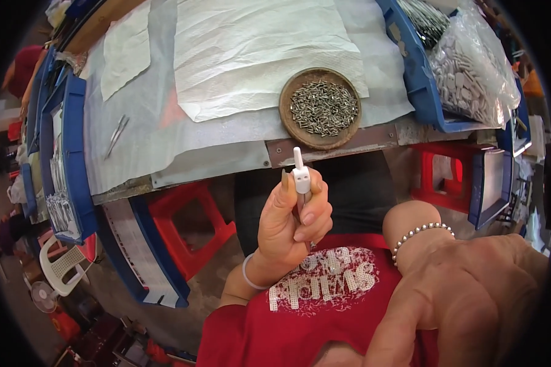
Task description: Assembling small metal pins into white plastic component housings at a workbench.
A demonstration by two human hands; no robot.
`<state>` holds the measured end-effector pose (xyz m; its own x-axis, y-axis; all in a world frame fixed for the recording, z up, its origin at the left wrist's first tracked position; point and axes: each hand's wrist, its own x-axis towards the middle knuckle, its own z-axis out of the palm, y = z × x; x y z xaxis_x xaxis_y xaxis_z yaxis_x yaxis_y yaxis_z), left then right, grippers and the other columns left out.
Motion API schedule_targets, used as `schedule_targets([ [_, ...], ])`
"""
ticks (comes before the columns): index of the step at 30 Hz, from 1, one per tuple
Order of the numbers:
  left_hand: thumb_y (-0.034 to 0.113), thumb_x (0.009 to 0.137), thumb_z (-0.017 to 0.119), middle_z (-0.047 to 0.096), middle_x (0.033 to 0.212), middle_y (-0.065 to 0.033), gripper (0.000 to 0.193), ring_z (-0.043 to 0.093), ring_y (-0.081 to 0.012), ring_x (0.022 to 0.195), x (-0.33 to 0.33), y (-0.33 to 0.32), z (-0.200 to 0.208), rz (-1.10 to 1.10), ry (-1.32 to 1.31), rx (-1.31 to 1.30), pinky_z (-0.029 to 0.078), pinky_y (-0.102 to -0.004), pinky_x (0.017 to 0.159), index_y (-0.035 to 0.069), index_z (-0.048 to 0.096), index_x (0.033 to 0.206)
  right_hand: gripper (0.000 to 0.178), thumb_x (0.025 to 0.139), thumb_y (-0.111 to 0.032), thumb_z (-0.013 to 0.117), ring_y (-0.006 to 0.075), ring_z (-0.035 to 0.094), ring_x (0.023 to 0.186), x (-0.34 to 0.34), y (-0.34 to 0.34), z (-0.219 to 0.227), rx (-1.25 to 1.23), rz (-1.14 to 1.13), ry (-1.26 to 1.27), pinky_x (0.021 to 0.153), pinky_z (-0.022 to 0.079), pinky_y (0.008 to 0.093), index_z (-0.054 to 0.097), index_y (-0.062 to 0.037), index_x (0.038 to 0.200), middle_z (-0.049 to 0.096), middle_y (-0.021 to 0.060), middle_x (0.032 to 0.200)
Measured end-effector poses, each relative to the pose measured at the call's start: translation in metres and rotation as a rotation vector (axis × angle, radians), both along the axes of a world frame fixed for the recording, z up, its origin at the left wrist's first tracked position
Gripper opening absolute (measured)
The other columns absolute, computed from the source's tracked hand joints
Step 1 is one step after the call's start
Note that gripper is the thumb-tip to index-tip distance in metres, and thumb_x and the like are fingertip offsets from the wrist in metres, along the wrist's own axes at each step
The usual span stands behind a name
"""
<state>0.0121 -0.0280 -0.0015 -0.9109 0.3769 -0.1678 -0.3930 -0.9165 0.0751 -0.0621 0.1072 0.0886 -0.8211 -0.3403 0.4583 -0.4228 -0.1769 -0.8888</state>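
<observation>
In front of my chest, my left hand (298, 214) is closed around a slim metallic-looking shaft topped by a white plastic piece (301, 178). That piece has a narrow rounded tip pointing up and small dark holes in its block. Its exact kind cannot be told. Very near the camera at lower right is my right hand (471, 293), with a beaded bracelet at the wrist. Its fingers run out of the picture, so what they hold, if anything, is hidden. Just beyond my left hand, a round brown bowl (284, 119) of small metal pins (324, 109) sits at the table's front edge.
White paper sheets (257, 55) cover the table. Tweezers (117, 136) lie at left. A blue bin (73, 153) holds thin metal parts; another blue bin (419, 85) at right carries a clear bag of white plastic pieces (465, 79). Red stools (193, 229) stand below.
</observation>
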Motion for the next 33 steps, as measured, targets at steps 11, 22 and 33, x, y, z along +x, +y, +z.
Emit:
schedule_targets([
  [11,0.041,0.094,0.04,0.044,0.063,0.0015,0.037,0.03,-0.0037,0.04,0.003,-0.006,-0.004,0.019,-0.039,-0.023,0.024,-0.0201,0.037,0.005,0.049,0.098,0.015,0.072,0.002,0.055,0.0167,0.051,0.067,-0.001,-0.003,-0.005,0.051,-0.093,-0.099,0.062,0.043,0.0295,0.055,0.0012,0.087,0.053,0.0112,0.087],
  [22,0.039,0.094,0.042,0.046,0.063,-0.0007,0.038,0.031,-0.0042,0.04,-0.002,-0.013,-0.011,0.037,-0.044,-0.032,0.027,-0.019,0.038,0.002,0.05,0.098,0.026,0.073,-0.005,0.063,0.0289,0.053,0.087,-0.053,0.003,-0.056,0.981,-0.128,0.323,0.076,0.041,0.0336,0.057,-0.0015,0.099,0.055,0.0127,0.093],
  [33,0.037,0.097,0.037,0.043,0.064,0.0004,0.036,0.032,-0.0045,0.04,-0.005,-0.01,-0.015,-0.018,-0.039,0.01,0.028,-0.0213,0.039,0.002,0.045,0.1,0.006,0.078,-0.006,0.054,0.0286,0.051,0.077,-0.062,0.005,-0.069,1.14,-0.091,0.408,0.07,0.038,0.0376,0.049,-0.0031,0.077,0.05,0.0119,0.076],
])
